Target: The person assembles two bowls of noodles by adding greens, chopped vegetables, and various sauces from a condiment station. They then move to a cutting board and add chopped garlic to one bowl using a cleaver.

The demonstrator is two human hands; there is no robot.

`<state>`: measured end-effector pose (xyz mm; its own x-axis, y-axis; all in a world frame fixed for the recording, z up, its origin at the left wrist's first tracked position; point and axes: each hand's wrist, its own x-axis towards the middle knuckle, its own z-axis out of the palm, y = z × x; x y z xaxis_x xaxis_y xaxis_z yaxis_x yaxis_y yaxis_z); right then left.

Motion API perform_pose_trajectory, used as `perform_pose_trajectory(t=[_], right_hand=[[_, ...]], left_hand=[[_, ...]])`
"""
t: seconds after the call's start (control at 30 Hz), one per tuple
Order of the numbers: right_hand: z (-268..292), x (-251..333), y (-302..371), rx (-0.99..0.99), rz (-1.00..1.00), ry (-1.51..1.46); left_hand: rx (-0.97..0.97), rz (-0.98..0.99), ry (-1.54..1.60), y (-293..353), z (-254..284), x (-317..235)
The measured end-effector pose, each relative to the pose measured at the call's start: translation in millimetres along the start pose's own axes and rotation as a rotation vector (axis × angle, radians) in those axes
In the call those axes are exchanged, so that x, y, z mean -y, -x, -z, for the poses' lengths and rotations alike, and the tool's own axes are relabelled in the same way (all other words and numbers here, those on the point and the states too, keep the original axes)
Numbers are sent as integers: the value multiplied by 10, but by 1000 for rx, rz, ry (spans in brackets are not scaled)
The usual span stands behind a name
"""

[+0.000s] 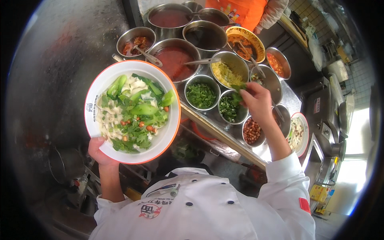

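Left hand: this hand [103, 153] is clamped on the lower left rim of a large white bowl [170, 126], the thumb lying over the edge.
Held bowl: it has an orange rim and is held up in front of the person's chest, left of the row of metal containers.
Bowl contents: pale noodles [110, 116] lie under green vegetable stalks [145, 109], leafy herbs and a scatter of reddish-brown peanuts [149, 128].
Right hand: this hand [257, 101] has thumb and fingers together, pinching a small tuft of green leaves [239, 87].
Right hand position: it is above the metal containers, near the chopped greens [228, 109] and the yellow chopped topping [228, 75].
Near containers: chopped leaves [201, 96] fill a metal bowl to the left of the chopped greens; shelled peanuts [252, 131] fill another, below the right hand.
Far containers: a pot of red liquid [171, 62] with a ladle [202, 61] in it stands before a pot of dark liquid [205, 38].
Worktop: the metal worktop [292, 100] carries the containers and, at right, a second noodle bowl [305, 140].
Beyond: a person in an orange apron [240, 14].
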<state>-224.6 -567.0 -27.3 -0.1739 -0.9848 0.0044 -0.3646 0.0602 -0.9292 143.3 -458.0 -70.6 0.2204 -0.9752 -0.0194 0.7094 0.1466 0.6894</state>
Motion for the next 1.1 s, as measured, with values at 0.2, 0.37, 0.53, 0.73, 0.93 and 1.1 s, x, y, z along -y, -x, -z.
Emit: perform_pose_trajectory(t=[0.2,0.37,0.53,0.73,0.93,1.1], right_hand=[[-233,-127,-246,156,522,553],[225,-406,-308,347,495,723],[261,-178,-298,217,358,616],[21,91,-683,188,181,316],[-264,298,-784,175,-30,346],[145,160,-162,207,-8,539]], left_hand=[[-19,-20,-9,6,-183,15],[-142,-93,-60,36,-312,149],[-64,-33,77,-119,-358,274],[41,-16,93,-489,-276,84],[13,35,68,-813,-57,-121],[38,59,59,-975,-3,-227]])
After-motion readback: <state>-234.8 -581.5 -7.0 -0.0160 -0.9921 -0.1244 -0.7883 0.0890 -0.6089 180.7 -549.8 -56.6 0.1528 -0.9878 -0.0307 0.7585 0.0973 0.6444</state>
